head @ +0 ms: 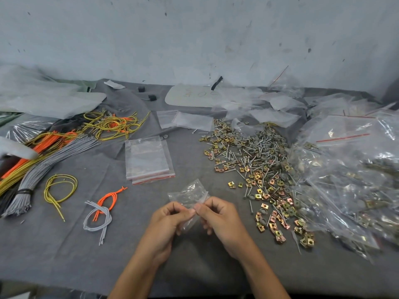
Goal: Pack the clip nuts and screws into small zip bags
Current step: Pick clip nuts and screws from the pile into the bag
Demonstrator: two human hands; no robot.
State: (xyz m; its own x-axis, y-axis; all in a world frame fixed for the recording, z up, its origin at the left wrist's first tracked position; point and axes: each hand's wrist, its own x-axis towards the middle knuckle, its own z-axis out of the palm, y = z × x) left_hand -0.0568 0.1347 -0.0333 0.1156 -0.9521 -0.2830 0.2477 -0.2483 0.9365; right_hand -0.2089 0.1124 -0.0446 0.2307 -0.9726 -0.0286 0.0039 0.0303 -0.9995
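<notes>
I am watching both hands working at centre, low over the grey cloth.

- Left hand and right hand are each pinching the small zip bag between thumb and forefinger, with the thumbs nearly meeting at its near edge. The other fingers are curling underneath.
- The bag is looking clear, crumpled and glossy. Its far end is fanning up and away from the fingertips. I cannot tell whether anything is inside it.
- The loose pile of clip nuts and screws is lying to the right of the hands. The brass-coloured square nuts are trailing down toward the near right, close to the right wrist but apart from it.
- A flat stack of empty zip bags with red seal strips is sitting just beyond the held bag, not touching it.

Edges and room:
- Big clear bags are crowding the right side, overlapping the pile's right margin.
- To the left, an orange and grey cord knot and a yellow cord loop are lying well apart from the left hand, with cloth showing between them.
- The cloth's near edge is running along the bottom, under the forearms.
- A pale wall is closing off the far side.
</notes>
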